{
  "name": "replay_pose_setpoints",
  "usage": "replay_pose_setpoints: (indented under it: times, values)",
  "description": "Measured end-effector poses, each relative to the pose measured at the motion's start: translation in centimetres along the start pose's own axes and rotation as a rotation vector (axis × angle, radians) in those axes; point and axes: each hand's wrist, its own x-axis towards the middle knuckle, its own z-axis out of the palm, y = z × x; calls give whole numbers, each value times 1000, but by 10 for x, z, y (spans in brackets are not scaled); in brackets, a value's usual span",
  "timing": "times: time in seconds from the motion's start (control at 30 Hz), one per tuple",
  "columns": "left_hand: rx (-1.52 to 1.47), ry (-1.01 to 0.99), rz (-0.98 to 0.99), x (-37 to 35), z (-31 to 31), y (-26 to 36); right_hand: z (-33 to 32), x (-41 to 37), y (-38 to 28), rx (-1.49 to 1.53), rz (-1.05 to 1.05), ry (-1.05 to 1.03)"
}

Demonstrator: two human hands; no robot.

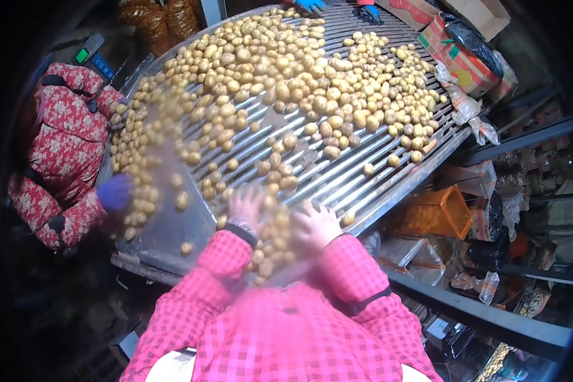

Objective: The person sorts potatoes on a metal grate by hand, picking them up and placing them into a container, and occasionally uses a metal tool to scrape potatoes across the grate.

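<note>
My left hand (247, 209), a little blurred, lies with its fingers stretched forward along the left side of a narrow stream of potatoes (275, 223). On the other side, my right hand (316, 224) is spread over the metal bars, its fingers apart. Potatoes run between the two hands toward my body, some smeared by motion. Neither hand is closed around a potato. Under them is the slatted sorting table (337, 181), and a large heap of potatoes (261, 54) covers its far part.
At the left, a person in a red patterned jacket (70, 134) reaches among potatoes with a purple glove (114, 193). A blue-gloved hand (311, 5) shows at the far edge. Cardboard boxes (458, 57) and an orange crate (436, 213) stand right. A scale display (83, 56) is upper left.
</note>
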Motion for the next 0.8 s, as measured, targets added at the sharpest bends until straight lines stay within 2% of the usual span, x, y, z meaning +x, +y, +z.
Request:
replay_pose_setpoints:
  times: [0.07, 0.13, 0.2, 0.27, 0.33, 0.47, 0.53, 0.6, 0.67, 0.73, 0.8]
  values:
    - [27, 92, -80, 2, 0, -9, -19, 18, 22, 450, 168, 30]
    - [91, 66, -92, 3, 2, -8, -23, 42, 52, 386, 250, 334]
    - [84, 9, -129, 2, 4, -8, -34, 81, 91, 322, 217, 455]
    - [54, -104, -179, 1, 6, -12, -55, 125, 111, 264, 333, 504]
    - [37, -71, -141, 1, 10, -14, -62, 173, 135, 279, 342, 517]
    - [-19, -36, -104, 1, 6, -15, -87, 233, 131, 139, 582, 174]
    - [-69, -33, -81, 2, 2, -16, -62, 239, 139, 20, 580, 286]
    - [-106, 35, -56, 2, 1, -16, -50, 240, 143, 48, 543, 347]
    - [-111, 66, -51, 1, 3, -16, -52, 232, 137, 25, 387, 177]
    - [-113, 107, -43, 1, 8, -17, -55, 209, 108, -14, 407, 100]
    - [-108, 141, -37, 0, 9, -18, -22, 189, 115, 170, 288, 293]
